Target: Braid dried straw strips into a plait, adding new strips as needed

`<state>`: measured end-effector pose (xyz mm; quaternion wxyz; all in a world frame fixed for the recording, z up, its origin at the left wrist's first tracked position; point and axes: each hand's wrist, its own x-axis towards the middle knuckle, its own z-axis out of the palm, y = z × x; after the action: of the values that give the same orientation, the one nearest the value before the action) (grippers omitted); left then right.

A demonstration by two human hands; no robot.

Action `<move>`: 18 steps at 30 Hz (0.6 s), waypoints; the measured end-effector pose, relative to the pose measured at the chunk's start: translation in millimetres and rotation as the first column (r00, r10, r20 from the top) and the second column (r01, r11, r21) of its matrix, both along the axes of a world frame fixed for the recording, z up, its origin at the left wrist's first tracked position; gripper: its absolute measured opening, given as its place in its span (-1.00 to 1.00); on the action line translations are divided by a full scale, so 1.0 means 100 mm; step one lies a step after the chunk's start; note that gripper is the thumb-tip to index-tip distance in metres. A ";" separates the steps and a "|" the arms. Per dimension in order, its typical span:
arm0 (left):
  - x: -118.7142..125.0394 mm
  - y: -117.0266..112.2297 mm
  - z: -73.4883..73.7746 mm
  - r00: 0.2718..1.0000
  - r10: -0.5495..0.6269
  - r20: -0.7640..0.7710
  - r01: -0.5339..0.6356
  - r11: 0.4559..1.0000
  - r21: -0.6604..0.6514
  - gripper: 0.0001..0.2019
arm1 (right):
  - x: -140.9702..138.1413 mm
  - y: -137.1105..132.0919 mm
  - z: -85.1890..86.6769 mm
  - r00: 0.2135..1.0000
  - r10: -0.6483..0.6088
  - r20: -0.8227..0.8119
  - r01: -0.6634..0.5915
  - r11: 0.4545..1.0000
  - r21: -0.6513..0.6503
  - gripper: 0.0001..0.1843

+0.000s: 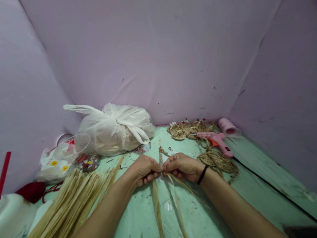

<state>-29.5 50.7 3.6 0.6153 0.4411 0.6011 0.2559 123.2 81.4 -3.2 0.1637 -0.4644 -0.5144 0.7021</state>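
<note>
My left hand (148, 169) and my right hand (182, 166) meet over the middle of the green table, fingertips pinched close together. Between them they grip a braid of dried plant fibre (161, 156), whose finished part runs away from me past my fingers. Loose fibre strands (158, 214) hang toward me from below both hands. One strand sticks out to the right beneath my right hand, which has a black band on its wrist. The exact crossing of the strands is hidden by my fingers.
A bundle of dried fibre strips (62, 206) lies at left, beside a white pot (7, 224). Behind are a tied white plastic bag (116, 125) and a bead container (87, 162). At right sit coiled braids (217, 160), a pink glue gun (214, 139) with black cord, and a pink spool (228, 126).
</note>
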 end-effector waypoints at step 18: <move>0.22 -0.07 0.07 0.980 0.191 -0.046 -0.195 0.977 -0.085 -0.84 | -0.09 -0.17 0.29 0.915 -0.080 0.395 -0.033 0.962 0.271 -0.92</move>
<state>-7.9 44.1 10.6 0.5951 0.3576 0.6634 0.2791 114.3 64.7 25.9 0.1249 -0.5780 -0.6228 0.5123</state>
